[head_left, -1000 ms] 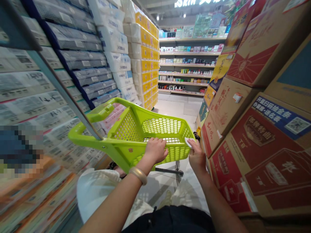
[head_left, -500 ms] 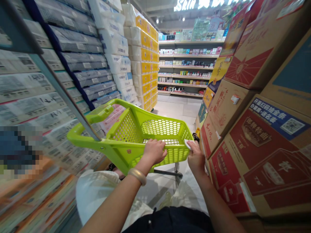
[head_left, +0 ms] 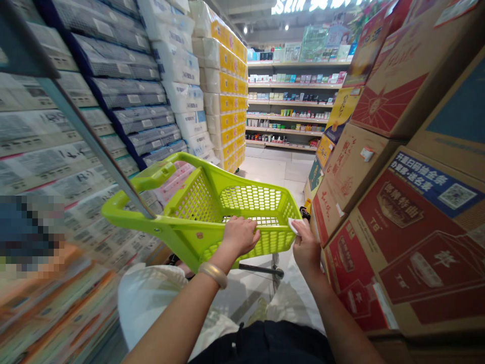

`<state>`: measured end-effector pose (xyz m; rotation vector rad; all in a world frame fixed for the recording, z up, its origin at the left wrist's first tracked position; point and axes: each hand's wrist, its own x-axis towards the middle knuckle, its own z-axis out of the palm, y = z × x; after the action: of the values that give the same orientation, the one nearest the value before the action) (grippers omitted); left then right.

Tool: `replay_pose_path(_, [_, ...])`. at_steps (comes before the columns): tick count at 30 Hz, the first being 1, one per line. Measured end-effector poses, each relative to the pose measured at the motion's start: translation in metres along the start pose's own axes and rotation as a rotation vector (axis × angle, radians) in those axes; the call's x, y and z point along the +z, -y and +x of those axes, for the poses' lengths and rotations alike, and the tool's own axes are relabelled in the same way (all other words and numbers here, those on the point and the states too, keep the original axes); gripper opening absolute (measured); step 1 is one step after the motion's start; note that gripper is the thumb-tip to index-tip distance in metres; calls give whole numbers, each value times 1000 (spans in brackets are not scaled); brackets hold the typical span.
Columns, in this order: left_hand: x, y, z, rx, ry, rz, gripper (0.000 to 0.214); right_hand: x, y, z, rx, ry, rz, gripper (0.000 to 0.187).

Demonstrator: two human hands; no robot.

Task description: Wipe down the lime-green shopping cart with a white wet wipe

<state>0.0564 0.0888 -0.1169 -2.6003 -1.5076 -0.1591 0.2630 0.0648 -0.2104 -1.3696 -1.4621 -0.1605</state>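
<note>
Head view, lime-green plastic cart (head_left: 212, 232), perforated walls (head_left: 250, 197), left hand (head_left: 239, 236) grasping one, right hand (head_left: 306, 247) holding white cloth (head_left: 294, 225).

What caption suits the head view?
Left hand gripping green shopping cart; right hand holding white cloth or tissue against it.

The floor (head_left: 267, 166) is laid with pale tiles, and on it the green shopping cart (head_left: 212, 230) is carried by wheels. Farther off, pale-edged shelves (head_left: 295, 86) are filled in rows. Large boxes (head_left: 315, 43) are stood along the top; small boxes (head_left: 291, 79) are lined up on the next two boards; tubes and bottles (head_left: 303, 115) are ranged lower down, where finer detail cannot be made out.
</note>
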Motion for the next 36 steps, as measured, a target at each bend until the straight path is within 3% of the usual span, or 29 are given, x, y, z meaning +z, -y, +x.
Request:
replay_pose_path(5, [-1, 0, -1, 5, -1, -3, 31, 18, 40, -4, -190, 175, 170, 49])
replay_pose_path(7, [-2, 1, -2, 8, -1, -5, 30, 14, 39, -3, -192, 180, 198, 48])
replay_pose_path(13, [-2, 1, -2, -10, -4, -11, 29, -3, 8, 4, -29, 4, 57, 42])
replay_pose_path(20, [0, 2, -1, 1, 4, -2, 26, 27, 60, -1, -249, 202, 151, 48])
replay_pose_path(27, [0, 3, -1, 1, 0, -8, 28, 11, 19, -3, -121, 54, 77, 46])
replay_pose_path(33, [0, 3, 0, 6, 1, -7, 26, 35, 53, -3, -193, 152, 137, 47])
replay_pose_path(36, [0, 4, -1, 8, 3, -7, 24, 36, 52, -4, -230, 190, 160, 49])
